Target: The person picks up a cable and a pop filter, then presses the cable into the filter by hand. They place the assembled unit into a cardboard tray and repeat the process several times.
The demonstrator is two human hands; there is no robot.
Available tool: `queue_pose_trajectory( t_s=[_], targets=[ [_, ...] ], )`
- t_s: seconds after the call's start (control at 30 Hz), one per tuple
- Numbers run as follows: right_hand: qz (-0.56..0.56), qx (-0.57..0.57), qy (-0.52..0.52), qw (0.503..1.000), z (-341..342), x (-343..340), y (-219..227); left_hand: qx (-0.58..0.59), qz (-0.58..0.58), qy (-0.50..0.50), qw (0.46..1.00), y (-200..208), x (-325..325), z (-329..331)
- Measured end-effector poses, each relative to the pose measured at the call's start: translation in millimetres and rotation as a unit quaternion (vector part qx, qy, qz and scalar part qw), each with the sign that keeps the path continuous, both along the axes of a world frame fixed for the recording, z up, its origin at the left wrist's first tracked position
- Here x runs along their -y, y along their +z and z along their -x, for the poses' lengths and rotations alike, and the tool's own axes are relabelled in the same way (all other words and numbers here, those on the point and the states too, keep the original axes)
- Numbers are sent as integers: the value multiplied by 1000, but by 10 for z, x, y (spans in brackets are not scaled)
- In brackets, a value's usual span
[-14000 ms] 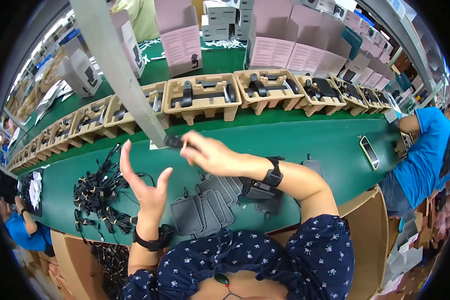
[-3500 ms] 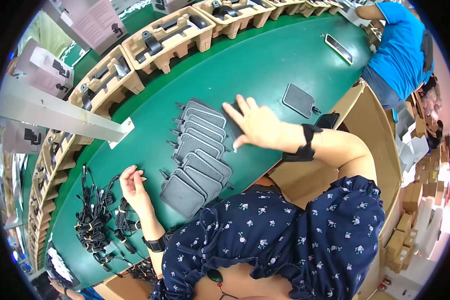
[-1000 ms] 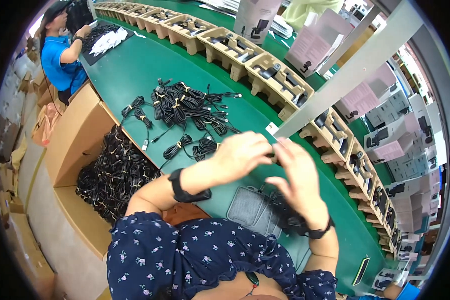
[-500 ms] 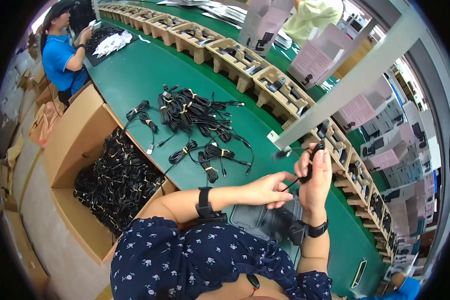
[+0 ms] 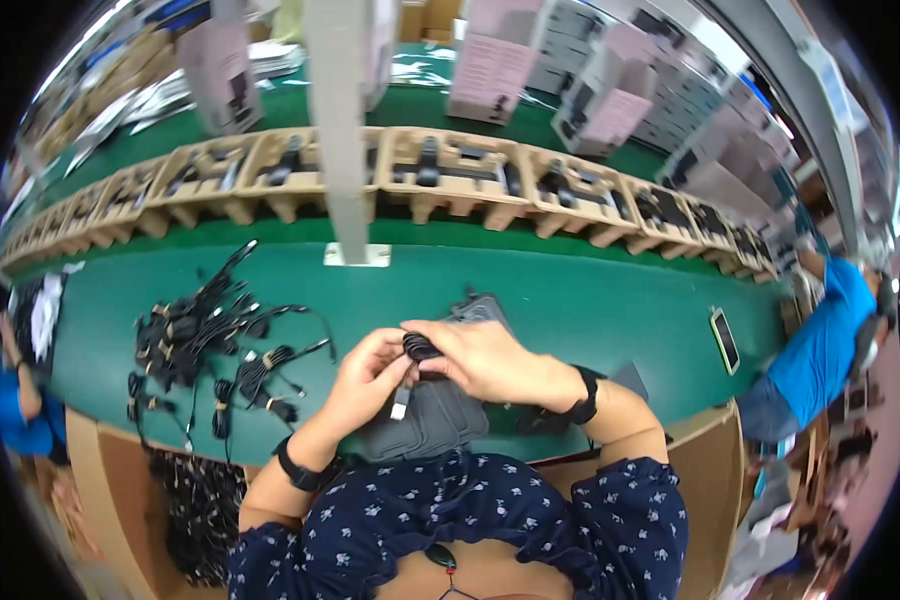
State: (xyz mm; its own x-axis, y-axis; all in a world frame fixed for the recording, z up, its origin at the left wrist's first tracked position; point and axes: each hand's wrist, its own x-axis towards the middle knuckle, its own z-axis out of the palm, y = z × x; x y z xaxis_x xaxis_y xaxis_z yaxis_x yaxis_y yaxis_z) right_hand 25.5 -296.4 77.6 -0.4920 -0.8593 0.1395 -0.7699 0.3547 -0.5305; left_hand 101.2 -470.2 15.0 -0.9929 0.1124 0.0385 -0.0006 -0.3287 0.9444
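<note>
My left hand (image 5: 368,378) and my right hand (image 5: 482,362) meet in front of my chest. Between them they hold a coiled black USB cable (image 5: 419,346), its flat plug (image 5: 400,405) hanging below the left fingers. Both sets of fingers are closed around the coil. Right under my hands lie dark grey pouch-like pieces (image 5: 432,425) on the green table (image 5: 610,320). To the left is a heap of bundled black cables (image 5: 185,335), and a few separate bundles (image 5: 260,372) rest closer to me.
A row of brown moulded trays (image 5: 455,195) with black parts runs along the back. A white post (image 5: 345,150) stands before it. At lower left, a cardboard box (image 5: 120,500) holds many cables. A phone-like device (image 5: 724,340) lies right; people in blue are at both sides.
My view has swung to the right. My hands have come together in front of my chest, and the right hand has lowered with the cable, which is now gripped by both.
</note>
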Motion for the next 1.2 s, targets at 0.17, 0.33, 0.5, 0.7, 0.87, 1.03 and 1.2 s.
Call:
queue_pose_trajectory(
  t_s=[0.17,0.33,0.5,0.7,0.87,1.03,1.2],
  targets=[
    [-3,-84,-286,954,609,-770,258,-135,262,182,938,-28,107,236],
    [119,-163,-511,835,1555,-1848,384,-44,250,229,940,-467,385,337],
    [6,-345,-580,738,2302,-2482,347,-33,333,268,903,-573,416,408],
    [-205,-297,-523,772,2702,-2642,209,-24,376,286,881,-657,472,392],
    [-291,-309,-502,754,2950,-2677,104,-35,403,282,870,-664,476,411],
    [-131,-318,-550,761,3185,-2643,-389,-35,412,289,863,-690,505,418],
    [11,-337,-466,818,3291,-2903,-677,-39,411,285,865,-700,562,432]
  ],
)
